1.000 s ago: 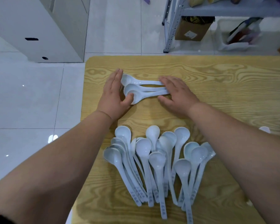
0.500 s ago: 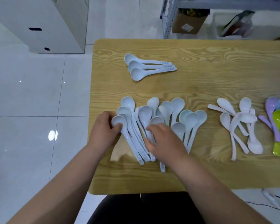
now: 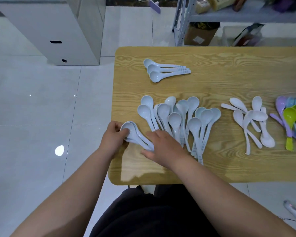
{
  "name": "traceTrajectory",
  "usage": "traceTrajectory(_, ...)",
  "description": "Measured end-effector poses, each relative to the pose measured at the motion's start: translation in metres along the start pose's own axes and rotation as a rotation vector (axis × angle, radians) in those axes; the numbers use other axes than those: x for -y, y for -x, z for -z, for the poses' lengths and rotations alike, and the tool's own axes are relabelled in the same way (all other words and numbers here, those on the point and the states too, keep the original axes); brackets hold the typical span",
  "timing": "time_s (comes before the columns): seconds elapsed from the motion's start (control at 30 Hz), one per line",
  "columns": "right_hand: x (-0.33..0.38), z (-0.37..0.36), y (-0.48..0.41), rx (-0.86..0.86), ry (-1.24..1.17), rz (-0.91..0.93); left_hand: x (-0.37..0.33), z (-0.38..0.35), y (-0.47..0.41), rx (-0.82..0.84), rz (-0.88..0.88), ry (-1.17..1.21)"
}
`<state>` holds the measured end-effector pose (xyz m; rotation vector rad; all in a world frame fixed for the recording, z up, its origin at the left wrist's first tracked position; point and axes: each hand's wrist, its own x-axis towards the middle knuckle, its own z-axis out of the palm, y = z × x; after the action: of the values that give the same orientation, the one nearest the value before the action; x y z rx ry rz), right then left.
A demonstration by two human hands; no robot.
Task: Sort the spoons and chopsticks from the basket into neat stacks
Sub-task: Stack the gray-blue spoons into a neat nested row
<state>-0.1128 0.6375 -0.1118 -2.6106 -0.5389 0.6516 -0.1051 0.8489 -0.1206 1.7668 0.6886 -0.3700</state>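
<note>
A nested bunch of pale blue spoons (image 3: 135, 134) sits at the worktop's (image 3: 212, 86) near-left edge. The left hand (image 3: 114, 136) has its grip curled round the bowls, and the right hand (image 3: 162, 146) pinches the handle ends between thumb and fingers. Just to the right lies a loose pile of blue spoons (image 3: 178, 120), touching the right hand. Farther back a tidy stack of three (image 3: 164, 70) lies sideways. White spoons (image 3: 251, 120) and coloured spoons (image 3: 292, 120) lie towards the right edge.
</note>
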Motion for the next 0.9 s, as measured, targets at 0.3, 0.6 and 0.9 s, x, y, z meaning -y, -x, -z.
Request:
traceTrajectory(0.3,0.031,0.013,0.018,0.158,-0.609,-0.115,-0.009,0.013,0.031,0.174,0.083,0.475)
traceTrajectory(0.6,0.076,0.046,0.059,0.28,-0.943,-0.159,-0.045,0.022,0.08,0.28,0.026,0.799)
traceTrajectory(0.9,0.071,0.066,0.079,0.744,-1.552,-0.263,-0.071,0.037,0.1,0.289,-0.003,1.038)
